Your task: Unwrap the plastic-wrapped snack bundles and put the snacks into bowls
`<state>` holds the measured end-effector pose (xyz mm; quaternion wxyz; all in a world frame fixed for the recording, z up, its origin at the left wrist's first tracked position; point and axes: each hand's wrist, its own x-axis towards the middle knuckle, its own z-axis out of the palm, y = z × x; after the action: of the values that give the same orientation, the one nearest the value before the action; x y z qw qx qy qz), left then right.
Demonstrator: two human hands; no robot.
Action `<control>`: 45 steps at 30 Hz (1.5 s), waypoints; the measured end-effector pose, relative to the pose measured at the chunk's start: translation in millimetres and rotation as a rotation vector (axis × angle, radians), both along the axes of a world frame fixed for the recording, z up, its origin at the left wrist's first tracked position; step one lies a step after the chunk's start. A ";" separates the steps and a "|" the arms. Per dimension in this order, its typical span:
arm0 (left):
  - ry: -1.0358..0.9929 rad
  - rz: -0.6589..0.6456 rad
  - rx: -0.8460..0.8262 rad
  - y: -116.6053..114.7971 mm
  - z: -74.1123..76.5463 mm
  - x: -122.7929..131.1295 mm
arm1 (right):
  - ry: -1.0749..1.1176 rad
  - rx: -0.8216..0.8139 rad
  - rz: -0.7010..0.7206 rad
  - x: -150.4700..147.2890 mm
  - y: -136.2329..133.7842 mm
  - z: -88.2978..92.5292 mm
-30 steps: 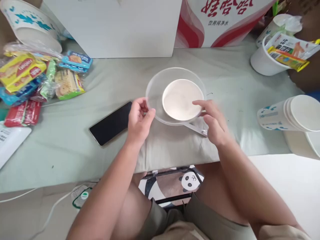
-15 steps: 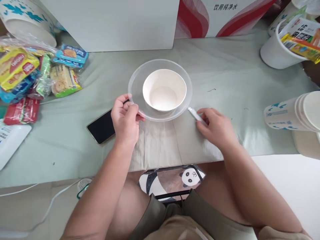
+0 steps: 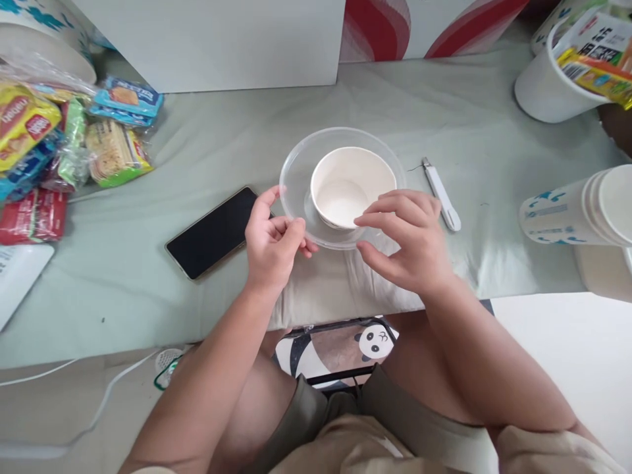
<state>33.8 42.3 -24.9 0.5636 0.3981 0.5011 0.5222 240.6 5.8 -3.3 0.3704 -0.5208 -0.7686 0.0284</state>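
A white paper bowl [image 3: 354, 181] sits inside a wide, round, clear plastic dish [image 3: 299, 161]; I cannot tell how deep the dish is. My left hand [image 3: 273, 240] grips the dish's near left rim, thumb on top and fingertips showing below. At the near right side, my right hand [image 3: 405, 240] is over the dish rim, thumb and fingers apart with nothing between them. Its fingertips overlap the bowl's near edge; contact is unclear. To the right of this hand lies a slim white tool [image 3: 443, 196] with a metal tip, like a small cutter.
A black phone [image 3: 210, 234] lies left of my left hand. Packaged snacks [image 3: 74, 145] are heaped at the far left. A white box [image 3: 212, 46] stands behind. On the right are stacked paper cups [image 3: 567, 209] and a white tub [image 3: 550, 89] holding packets.
My right hand has let go of the slim white tool, now lying on the cloth, and moved left to the bowl. Dish and bowl have shifted slightly right in view with my left hand.
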 end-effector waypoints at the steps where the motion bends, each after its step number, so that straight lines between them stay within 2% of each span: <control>1: 0.012 -0.006 0.012 -1.4 -0.6 0.2 | 0.034 -0.036 -0.030 -4.4 -0.3 0.3; 4: 0.034 -0.022 0.039 -3.6 -0.6 2.3 | 0.132 -0.153 -0.125 -9.9 4.6 -1.4; 7: 0.025 0.005 0.031 -3.0 1.0 5.9 | 0.151 -0.169 -0.165 -9.7 10.3 0.1; 10: 0.002 0.046 -0.019 -0.9 2.4 8.5 | 0.227 -0.036 -0.192 -2.1 10.0 6.0; 12: -0.009 0.051 -0.036 -0.4 3.0 8.6 | 0.262 0.094 -0.316 9.3 7.6 8.3; 15: -0.005 0.046 -0.027 -2.3 3.4 7.6 | 0.193 0.245 -0.521 32.6 5.7 3.8; 17: 0.008 0.057 -0.018 -4.5 3.5 7.2 | 0.120 0.278 -0.574 47.6 6.4 -3.8; 19: 0.020 0.073 -0.006 -6.2 3.3 7.1 | 0.065 0.215 -0.593 58.0 7.6 -12.5; 23: 0.026 0.062 0.002 -6.7 2.2 6.9 | -0.021 0.046 -0.572 62.0 8.2 -25.1; 33: 0.024 0.062 0.072 -7.6 1.8 0.0 | -0.117 0.023 -0.508 46.6 -0.1 -24.3; 39: -0.056 0.122 -0.004 -1.0 9.2 -14.8 | 0.020 0.217 -0.428 52.5 -4.6 -22.9; 42: -0.081 0.140 -0.069 3.5 15.7 -26.3 | 0.089 0.375 -0.364 51.3 -2.4 -25.5; 45: -0.111 0.154 0.007 7.6 23.0 -44.0 | 0.144 0.462 -0.301 36.7 -2.1 -19.7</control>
<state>-10.3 49.9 -1.9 0.5472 0.3308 0.4964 0.5871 277.2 3.6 -23.1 0.5328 -0.5275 -0.6405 -0.1660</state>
